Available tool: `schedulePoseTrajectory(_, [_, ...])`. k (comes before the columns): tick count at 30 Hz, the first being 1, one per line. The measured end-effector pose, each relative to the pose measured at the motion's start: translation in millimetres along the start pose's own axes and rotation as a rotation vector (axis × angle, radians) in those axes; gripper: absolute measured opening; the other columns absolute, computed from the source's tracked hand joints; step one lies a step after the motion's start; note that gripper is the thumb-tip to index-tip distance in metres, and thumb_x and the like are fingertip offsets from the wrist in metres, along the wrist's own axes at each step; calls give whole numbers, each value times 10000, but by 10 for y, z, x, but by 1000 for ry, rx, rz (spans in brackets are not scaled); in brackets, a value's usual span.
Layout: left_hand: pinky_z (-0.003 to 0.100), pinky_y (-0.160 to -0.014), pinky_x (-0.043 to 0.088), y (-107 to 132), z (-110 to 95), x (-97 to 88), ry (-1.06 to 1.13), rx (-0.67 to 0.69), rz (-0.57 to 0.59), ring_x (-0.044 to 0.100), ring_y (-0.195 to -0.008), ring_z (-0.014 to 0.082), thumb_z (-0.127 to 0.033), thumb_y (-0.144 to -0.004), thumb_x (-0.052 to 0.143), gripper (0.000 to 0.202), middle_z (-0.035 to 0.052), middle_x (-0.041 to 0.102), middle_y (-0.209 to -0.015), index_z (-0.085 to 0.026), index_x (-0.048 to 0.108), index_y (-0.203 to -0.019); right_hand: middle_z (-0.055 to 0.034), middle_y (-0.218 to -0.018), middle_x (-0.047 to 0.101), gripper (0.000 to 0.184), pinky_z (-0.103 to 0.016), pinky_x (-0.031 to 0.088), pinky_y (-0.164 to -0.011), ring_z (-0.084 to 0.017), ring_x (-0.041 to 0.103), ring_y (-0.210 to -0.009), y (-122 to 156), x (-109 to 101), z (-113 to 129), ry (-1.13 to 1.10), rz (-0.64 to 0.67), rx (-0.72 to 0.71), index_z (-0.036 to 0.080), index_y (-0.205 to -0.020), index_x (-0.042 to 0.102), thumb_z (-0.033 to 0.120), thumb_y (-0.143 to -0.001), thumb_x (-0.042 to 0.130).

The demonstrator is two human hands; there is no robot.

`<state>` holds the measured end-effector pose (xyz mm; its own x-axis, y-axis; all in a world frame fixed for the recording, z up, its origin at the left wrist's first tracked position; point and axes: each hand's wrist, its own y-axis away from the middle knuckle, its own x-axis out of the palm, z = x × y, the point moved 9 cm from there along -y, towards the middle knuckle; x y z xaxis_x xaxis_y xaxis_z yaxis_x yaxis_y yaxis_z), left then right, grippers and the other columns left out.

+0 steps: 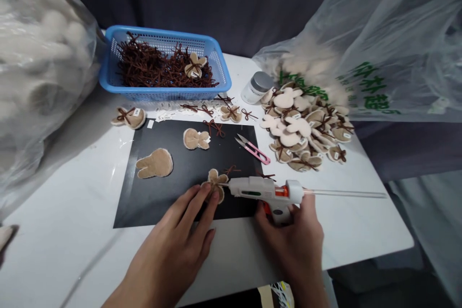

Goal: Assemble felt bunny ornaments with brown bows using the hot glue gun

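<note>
– Left hand point(176, 245) down flat at the near edge of the black rectangular mat point(162, 202). Fingers lie side by side, fingertips point(214, 198) pressing on the small tan plush rabbit-shaped patch point(216, 178). Pinning it, not gripping.

– And the other?

– Right hand point(298, 238) wrapped tight round the grip of the white plastic hot-glue gun point(263, 187), the one with the orange trigger. Nozzle points left, just beside the patch's right edge. Clear glue stick point(342, 194) juts out of the back, to the right.

– How would the patch handle, by your reckoning?

– Light and soft, I judge. Its fuzzy face shouldn't slide under a finger, but a nudge from the nozzle could lift or skid it. The thin brown cord bow on it looks floppy. Best held at its near lobe, pressed flat to the mat, fingers off the nozzle side.

– The gun?

– Rigid, and probably hot at the tip. Handle only.

– Surroundings?

– Two more tan patches point(155, 163) to the left on the mat, pink-handled thread snips point(254, 149) farther back. Heap of beige patches with bows point(306, 130) far right. Blue plastic mesh basket point(166, 92) of brown bows far left, on the white table point(72, 211).
</note>
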<state>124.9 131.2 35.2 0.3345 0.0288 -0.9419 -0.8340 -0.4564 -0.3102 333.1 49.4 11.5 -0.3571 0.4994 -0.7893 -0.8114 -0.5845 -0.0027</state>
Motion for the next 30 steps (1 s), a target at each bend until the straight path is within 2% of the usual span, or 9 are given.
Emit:
schedulePoseTrajectory(4, [478, -1194, 514, 12, 16, 13, -5, -22, -8, 543, -1466, 344, -193, -1099, 432, 514, 175, 565, -1614, -35, 489, -1584, -14, -745, 800, 480, -274, 488, -482, -231, 717, -530, 31, -23, 17, 22, -49, -59, 260, -1096, 593, 543, -750, 768])
schedulePoseTrajectory(8, [457, -1138, 577, 7, 32, -2, 5, -20, -9, 583, -1428, 334, -195, -1093, 440, 508, 168, 596, -1586, -43, 506, -1573, -11, -750, 787, 486, -307, 525, -578, -249, 741, -595, 148, -127, 89, 170, -178, -102, 247, -1169, 622, 536, -800, 751])
schedulePoseTrajectory(11, [446, -1098, 615, 2, 38, -19, 26, -11, -2, 604, -1402, 328, -178, -1077, 461, 510, 163, 602, -1580, -47, 512, -1567, -28, -760, 773, 396, -336, 503, -590, -266, 728, -616, 233, -190, 174, 314, -256, -172, 256, -1134, 632, 506, -840, 720])
schedulePoseTrajectory(14, [443, -1082, 628, 4, 69, -34, 63, -44, -9, 609, -1398, 315, -183, -1088, 450, 496, 158, 614, -1562, -63, 514, -1565, -39, -684, 729, 364, -343, 470, -545, -276, 697, -597, 274, -237, 222, 400, -313, -260, 264, -1058, 668, 561, -855, 721])
schedulePoseTrajectory(17, [431, -1082, 625, 12, 90, -20, 104, -67, 2, 619, -1384, 288, -199, -1107, 420, 480, 131, 637, -1534, -103, 518, -1567, -71, -697, 731, 349, -345, 502, -561, -255, 682, -593, 273, -243, 256, 411, -311, -346, 250, -1004, 707, 574, -876, 730])
schedulePoseTrajectory(20, [443, -1056, 624, 20, 101, -12, 107, -67, 14, 630, -1354, 291, -225, -1115, 415, 497, 126, 636, -1538, -113, 491, -1593, -86, -775, 764, 368, -337, 498, -552, -271, 721, -655, 245, -223, 301, 431, -292, -396, 236, -1079, 722, 557, -900, 726])
schedulePoseTrajectory(25, [458, -1010, 592, 1, 138, -44, 45, -36, -25, 632, -1295, 303, -223, -1110, 423, 537, 139, 630, -1541, -129, 448, -1638, -69, -826, 799, 287, -320, 519, -585, -253, 748, -644, 235, -206, 427, 413, -359, -507, 230, -1129, 710, 445, -941, 682])
schedulePoseTrajectory(27, [466, -999, 571, -15, 136, -55, 15, -3, -42, 633, -1270, 310, -218, -1108, 434, 540, 151, 630, -1537, -131, 451, -1640, -55, -802, 796, 320, -317, 527, -594, -244, 741, -612, 208, -202, 412, 353, -361, -485, 220, -1160, 695, 428, -919, 670])
schedulePoseTrajectory(30, [467, -995, 538, -25, 128, -72, -22, 26, -61, 623, -1271, 317, -207, -1104, 441, 547, 161, 611, -1558, -135, 447, -1646, -8, -714, 761, 491, -317, 497, -549, -246, 709, -543, 109, -222, 272, 238, -313, -295, 212, -1258, 646, 490, -855, 675])
